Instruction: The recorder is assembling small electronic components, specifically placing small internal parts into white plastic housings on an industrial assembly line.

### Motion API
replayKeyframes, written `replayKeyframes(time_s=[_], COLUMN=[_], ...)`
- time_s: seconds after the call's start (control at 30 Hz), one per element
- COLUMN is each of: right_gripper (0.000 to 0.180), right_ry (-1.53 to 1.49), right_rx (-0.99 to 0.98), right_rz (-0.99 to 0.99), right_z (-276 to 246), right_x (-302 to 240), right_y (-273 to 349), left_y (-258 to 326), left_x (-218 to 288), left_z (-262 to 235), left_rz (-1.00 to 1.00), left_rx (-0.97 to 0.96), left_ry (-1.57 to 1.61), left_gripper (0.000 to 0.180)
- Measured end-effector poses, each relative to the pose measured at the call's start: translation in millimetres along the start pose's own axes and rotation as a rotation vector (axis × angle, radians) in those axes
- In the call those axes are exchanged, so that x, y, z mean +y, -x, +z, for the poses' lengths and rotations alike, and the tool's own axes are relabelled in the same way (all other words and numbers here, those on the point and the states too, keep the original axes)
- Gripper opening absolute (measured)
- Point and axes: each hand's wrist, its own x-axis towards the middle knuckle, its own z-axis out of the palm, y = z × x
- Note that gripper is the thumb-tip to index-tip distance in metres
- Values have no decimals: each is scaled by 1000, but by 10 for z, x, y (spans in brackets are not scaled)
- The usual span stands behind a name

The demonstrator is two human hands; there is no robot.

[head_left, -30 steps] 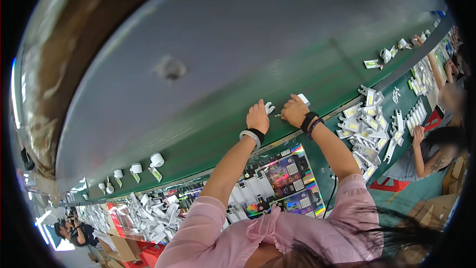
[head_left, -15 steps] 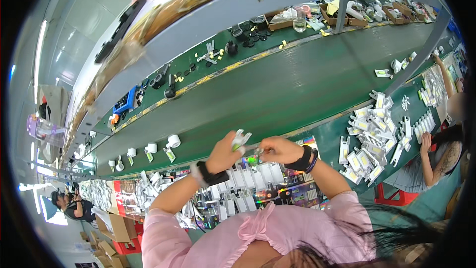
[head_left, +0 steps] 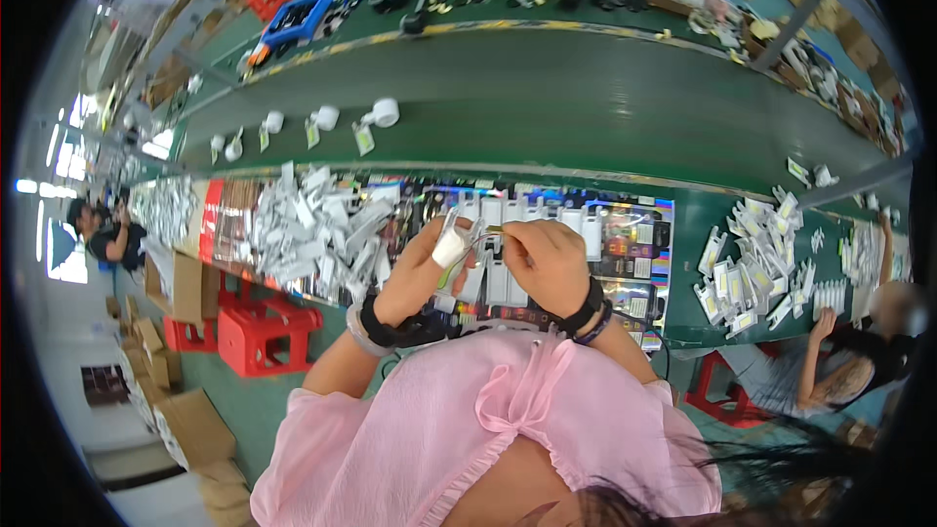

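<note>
Green belt fills the middle distance; in the head view, left hand and right hand have drawn back over the bench, left gripping a white part, right pinching something small, so handling seems shifted benchward.

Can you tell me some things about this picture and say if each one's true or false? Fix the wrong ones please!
1. The left hand holds a white piece. True.
2. The right hand lies flat with its fingers spread. False: its fingers are bent, pinching something small.
3. A red stool stands on the floor at the person's left. True.
4. The person's top is blue. False: it is pink.
5. The heap of white parts at the right lies on the belt. False: it lies on the green table beside the belt.
</note>
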Motion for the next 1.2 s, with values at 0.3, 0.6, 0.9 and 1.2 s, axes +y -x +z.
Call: replayKeyframes(time_s=[0.3, 0.6, 0.9, 1.2], right_gripper=[20, 22, 22, 21], right_ry=[-21, 12, 35, 21], right_rx=[-29, -154, -168, -105], right_rz=[20, 36, -31, -66], right_z=[106, 152, 180, 201], right_x=[-483, -514, -572, -563], right_y=[110, 260, 221, 238], left_y=[279, 289, 294, 316], left_x=[-299, -281, -330, -263], left_z=[-40, -73, -101, -122], left_rz=[-45, -37, 269, 385], left_rx=[7, -31, 19, -30], left_ry=[254, 229, -138, -283], left_gripper=[32, 47, 56, 49])
